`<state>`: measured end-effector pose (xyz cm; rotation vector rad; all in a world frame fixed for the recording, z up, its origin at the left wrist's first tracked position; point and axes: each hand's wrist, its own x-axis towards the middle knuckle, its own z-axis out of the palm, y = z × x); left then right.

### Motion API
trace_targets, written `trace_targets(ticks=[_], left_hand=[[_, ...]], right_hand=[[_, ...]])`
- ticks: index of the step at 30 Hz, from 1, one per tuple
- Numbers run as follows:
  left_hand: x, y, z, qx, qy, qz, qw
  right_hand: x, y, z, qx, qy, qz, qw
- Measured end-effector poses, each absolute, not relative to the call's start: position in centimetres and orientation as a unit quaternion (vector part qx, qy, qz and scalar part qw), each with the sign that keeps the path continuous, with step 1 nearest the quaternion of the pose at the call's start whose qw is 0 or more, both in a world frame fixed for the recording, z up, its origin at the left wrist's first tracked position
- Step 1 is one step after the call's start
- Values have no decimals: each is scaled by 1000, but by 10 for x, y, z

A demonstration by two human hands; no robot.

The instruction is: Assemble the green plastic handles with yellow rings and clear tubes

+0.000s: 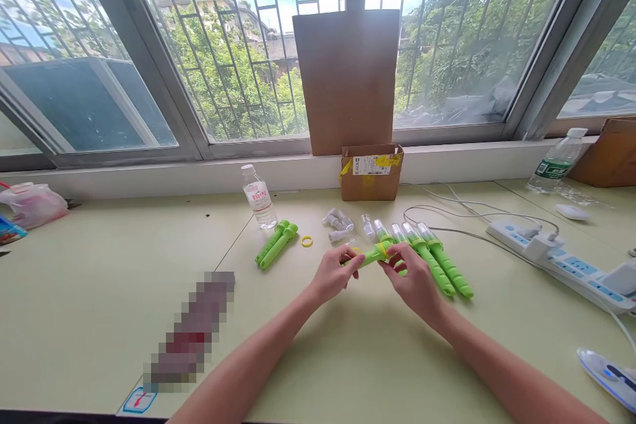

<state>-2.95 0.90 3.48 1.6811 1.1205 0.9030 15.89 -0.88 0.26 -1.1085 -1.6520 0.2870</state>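
Observation:
A green handle [372, 256] with a yellow ring near its right end is held in both hands above the table. My left hand [334, 273] grips its left part. The fingers of my right hand [412, 276] pinch its ringed end. Behind and beside my right hand lie several green handles [450, 269] with clear tips. Two more green handles [278, 245] rest side by side to the left, with a loose yellow ring [307, 241] close to them. Several clear plastic pieces [338, 220] lie beyond my hands.
A water bottle [260, 199] stands behind the left handles. Against the sill is a small cardboard box [371, 185]. A white power strip [571, 268] with cables lies right, near another bottle [556, 162]. A pixelated object [193, 328] lies left.

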Motion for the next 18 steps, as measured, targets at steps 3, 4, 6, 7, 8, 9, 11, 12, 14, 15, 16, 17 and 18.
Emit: trace_targets(ticks=[3,4,6,7,8,9,11,12,14,15,16,17,18], left_hand=[[-31,11,35,689,445,356,448],[-32,11,34,698,438,359,438],[-33,12,32,720,426,368,407],[-34,12,31,730,423,373,386],[-34,11,30,740,424,375,364],[-34,11,29,749,428,376,338],[-34,10,28,762,440,378,287],[-34,10,28,768,445,378,264],[-34,10,27,776,450,378,229],[-34,10,27,779,452,377,217],[-34,10,26,781,453,375,209],[-34,10,26,783,454,373,204],[-34,11,25,784,455,370,202]], right_hand=[[159,-8,1,-458,-696,122,539],[160,-8,0,-455,-697,123,540],[160,-9,0,-451,-699,124,541],[160,-9,0,-450,-699,123,542],[160,-9,0,-451,-697,123,543],[160,-10,1,-452,-696,124,544],[160,-10,2,-454,-694,128,544],[160,-10,3,-456,-694,131,542],[160,-10,4,-459,-694,138,537],[160,-10,4,-461,-694,141,534],[160,-10,4,-463,-695,144,531],[160,-10,4,-465,-695,147,528],[160,-10,4,-467,-696,149,525]])
